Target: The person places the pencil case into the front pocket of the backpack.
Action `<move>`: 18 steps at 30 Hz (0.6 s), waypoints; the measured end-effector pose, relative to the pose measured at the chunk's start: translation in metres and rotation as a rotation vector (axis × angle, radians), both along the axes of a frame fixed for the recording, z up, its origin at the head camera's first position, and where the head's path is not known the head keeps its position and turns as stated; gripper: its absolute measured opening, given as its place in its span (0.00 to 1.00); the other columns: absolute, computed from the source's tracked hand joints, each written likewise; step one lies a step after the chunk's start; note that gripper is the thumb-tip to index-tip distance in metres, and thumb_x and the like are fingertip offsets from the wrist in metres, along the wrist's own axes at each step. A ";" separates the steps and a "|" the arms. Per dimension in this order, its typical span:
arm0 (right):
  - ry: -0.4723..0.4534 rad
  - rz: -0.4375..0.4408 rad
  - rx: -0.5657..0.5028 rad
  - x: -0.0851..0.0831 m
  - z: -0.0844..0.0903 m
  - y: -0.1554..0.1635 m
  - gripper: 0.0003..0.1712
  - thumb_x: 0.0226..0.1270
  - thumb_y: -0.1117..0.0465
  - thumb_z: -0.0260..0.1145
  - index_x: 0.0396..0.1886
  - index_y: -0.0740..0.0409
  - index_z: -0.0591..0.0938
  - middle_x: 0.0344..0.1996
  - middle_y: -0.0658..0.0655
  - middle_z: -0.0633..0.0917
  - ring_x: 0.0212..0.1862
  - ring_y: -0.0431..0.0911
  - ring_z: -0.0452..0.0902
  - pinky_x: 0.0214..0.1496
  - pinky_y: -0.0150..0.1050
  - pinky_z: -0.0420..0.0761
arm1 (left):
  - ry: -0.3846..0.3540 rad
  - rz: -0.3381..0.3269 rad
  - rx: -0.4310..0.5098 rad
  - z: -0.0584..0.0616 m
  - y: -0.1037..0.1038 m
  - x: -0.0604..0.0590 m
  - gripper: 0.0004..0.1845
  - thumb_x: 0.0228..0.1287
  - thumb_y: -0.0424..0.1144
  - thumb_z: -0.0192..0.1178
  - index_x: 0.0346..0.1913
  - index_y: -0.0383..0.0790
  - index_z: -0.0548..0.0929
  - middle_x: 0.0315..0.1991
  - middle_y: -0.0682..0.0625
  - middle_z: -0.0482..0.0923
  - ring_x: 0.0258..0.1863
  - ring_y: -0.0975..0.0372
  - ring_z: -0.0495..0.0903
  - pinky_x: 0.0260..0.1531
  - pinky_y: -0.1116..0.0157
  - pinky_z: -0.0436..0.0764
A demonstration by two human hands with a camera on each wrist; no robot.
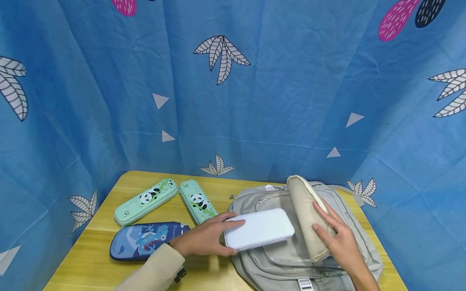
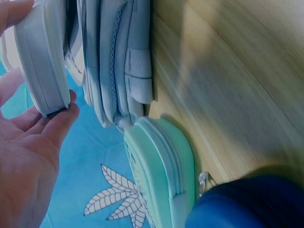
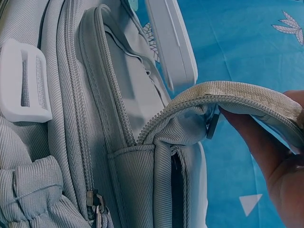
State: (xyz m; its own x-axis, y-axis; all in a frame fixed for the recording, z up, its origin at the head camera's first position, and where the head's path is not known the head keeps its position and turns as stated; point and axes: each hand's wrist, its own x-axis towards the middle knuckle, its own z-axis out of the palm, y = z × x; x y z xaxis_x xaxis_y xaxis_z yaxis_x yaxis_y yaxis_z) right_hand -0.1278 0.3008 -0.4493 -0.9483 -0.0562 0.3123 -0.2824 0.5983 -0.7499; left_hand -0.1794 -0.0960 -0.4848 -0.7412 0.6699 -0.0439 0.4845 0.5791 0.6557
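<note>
A grey backpack (image 1: 291, 262) lies flat on the right half of the wooden table (image 1: 94, 258). My left hand (image 1: 227, 237) grips the left end of a white pencil case (image 1: 259, 233), which sits flat on top of the backpack; in the left wrist view the fingertips (image 2: 66, 107) press the white pencil case (image 2: 42, 61) at its edge. My right hand (image 1: 327, 226) holds the backpack's unzipped flap (image 1: 306, 210) folded back and raised. In the right wrist view the flap (image 3: 228, 92) arches over the open compartment, with a finger (image 3: 256, 142) under it.
Two green panda pencil cases (image 1: 146, 201) (image 1: 198, 207) and a blue dinosaur pencil case (image 1: 145, 240) lie on the table's left half. A white buckle (image 3: 26, 80) and a zipper pull (image 3: 96, 204) sit on the backpack's front. A blue patterned curtain (image 1: 255, 101) surrounds the table.
</note>
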 end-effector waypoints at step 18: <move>-0.047 -0.006 -0.016 -0.001 0.000 0.000 0.35 0.83 0.58 0.68 0.84 0.44 0.71 0.88 0.57 0.58 0.88 0.48 0.48 0.81 0.23 0.53 | 0.065 -0.075 -0.087 -0.004 0.031 -0.002 0.43 0.67 0.63 0.72 0.83 0.65 0.70 0.86 0.55 0.61 0.82 0.54 0.65 0.80 0.49 0.71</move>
State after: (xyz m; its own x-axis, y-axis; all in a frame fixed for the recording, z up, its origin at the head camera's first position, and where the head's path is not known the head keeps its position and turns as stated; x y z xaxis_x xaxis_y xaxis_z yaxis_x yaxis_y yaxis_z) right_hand -0.1285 0.3011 -0.4494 -0.9624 -0.0456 0.2677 -0.2425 0.5881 -0.7715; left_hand -0.1814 -0.0647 -0.4890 -0.6920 0.7196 -0.0579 0.5688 0.5929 0.5700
